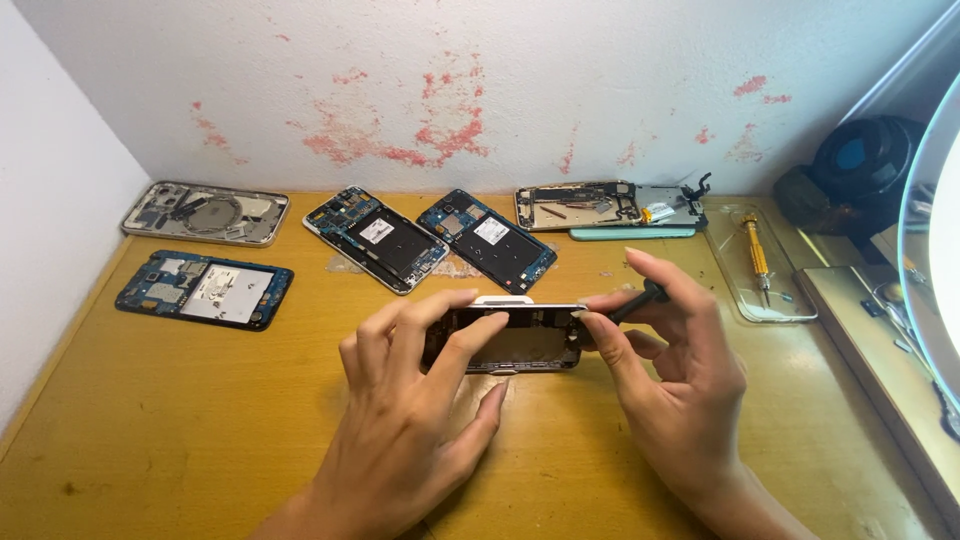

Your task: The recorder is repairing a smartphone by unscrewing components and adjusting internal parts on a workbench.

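Observation:
My left hand (410, 400) grips the left end of an opened phone frame (520, 340), held edge-up a little above the wooden table (200, 420), with the thumb under it and fingers over its top edge. My right hand (670, 370) pinches a thin black tool (640, 297) whose tip meets the frame's right end; its other fingers steady that end. The frame's inside shows dark parts and a pale plate.
Several dismantled phones lie along the back: a silver one (205, 212), a blue one (205, 290), two with black centres (375, 238) (485, 240), and a frame (610, 205) on a mint case. A clear tray (760, 270) with a yellow screwdriver sits right, beside a ring lamp (930, 230).

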